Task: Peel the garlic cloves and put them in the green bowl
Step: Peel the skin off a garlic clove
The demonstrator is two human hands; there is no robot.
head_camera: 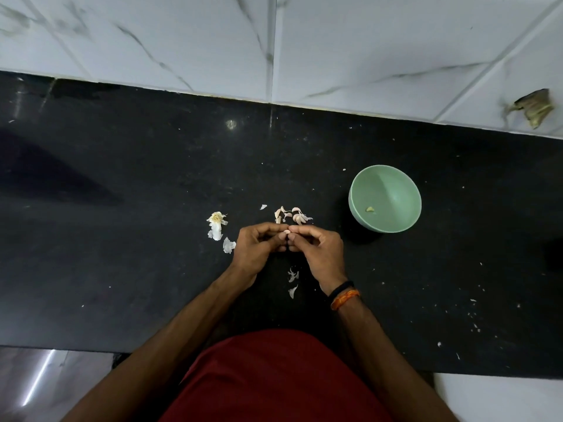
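Over the middle of the black counter (122, 269), my left hand (257, 248) and my right hand (316, 248) meet fingertip to fingertip. Together they pinch one small pale garlic clove (286, 231); most of it is hidden by the fingers. Just behind the hands lies a small heap of unpeeled cloves (293, 215). The green bowl (393, 178) stands to the right of the hands, with one peeled clove (370, 209) on its bottom.
The garlic root stub with papery skin (216, 222) lies left of the hands, with another skin scrap (228, 245) close by. Peel flakes (293, 281) lie between my wrists. A white marble-tiled wall (274, 41) backs the counter; a brown torn patch (534, 108) marks it at the right.
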